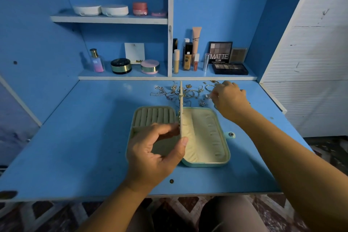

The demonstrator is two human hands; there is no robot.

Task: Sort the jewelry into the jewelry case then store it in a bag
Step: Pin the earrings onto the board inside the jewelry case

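Note:
A mint-green jewelry case (207, 137) lies open on the blue desk (84, 137), with ring rolls in its left half and a cream lining in its right half. My left hand (158, 150) pinches the case's thin middle panel (181, 103) and holds it upright on edge. Behind the case, a loose pile of chains, rings and earrings (188, 92) is spread along the desk's back. My right hand (229, 98) reaches over the pile's right end with its fingers curled down onto small pieces; what they hold is hidden.
A snap tab (231, 134) sticks out from the case's right side. On the low shelf (131, 76) behind the jewelry stand a perfume bottle, powder jars, tubes and eyeshadow palettes (228, 68). White compacts sit on an upper shelf. A white wall panel stands at the right.

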